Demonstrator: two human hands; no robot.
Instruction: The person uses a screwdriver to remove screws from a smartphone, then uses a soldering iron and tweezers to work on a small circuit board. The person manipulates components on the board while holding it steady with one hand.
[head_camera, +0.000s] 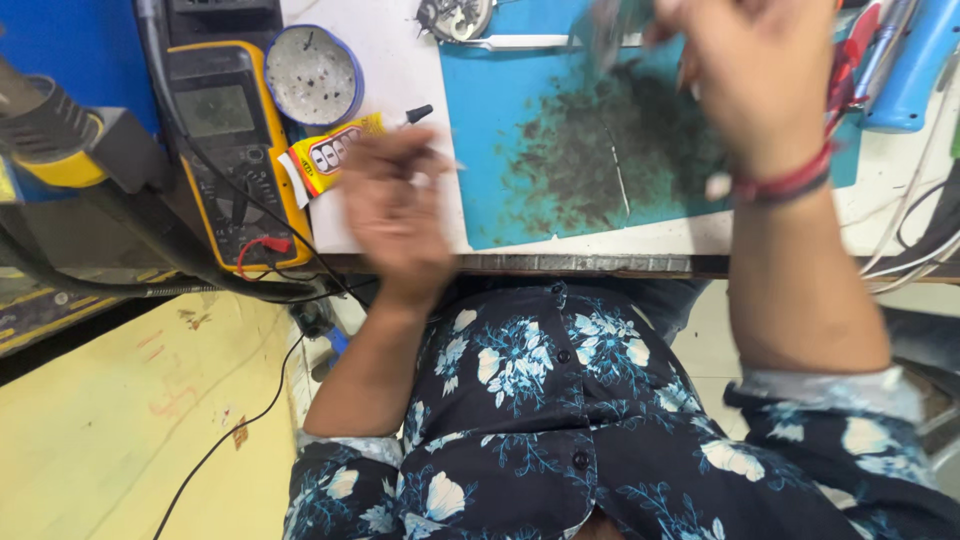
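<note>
Dark floral shirt (560, 400) fills the bottom of the view, nearest the lens, and both forearms rise from it toward the bench. Motion blur smears both hands, so much is hard to make out. In the left hand (395, 205) the fingers are curled narrow, pinched about a thin pale tool (445, 160) whose tip pokes out rightward (what kind of tool I cannot tell); its long axis runs roughly left to right, just over the white bench top (400, 60). Up at the frame's top edge, the right hand (750, 70) is partly cut off, and its fingers seem to grip a blurred greyish thing (610, 30) above the soiled teal work mat (560, 150); how far they open cannot be told. A red thread band (785, 185) circles that wrist. Just left of the left hand lie a yellow glue tube (335, 150), black cap pointing right, a yellow multimeter (225, 150) and a round blue tin (313, 75).
</note>
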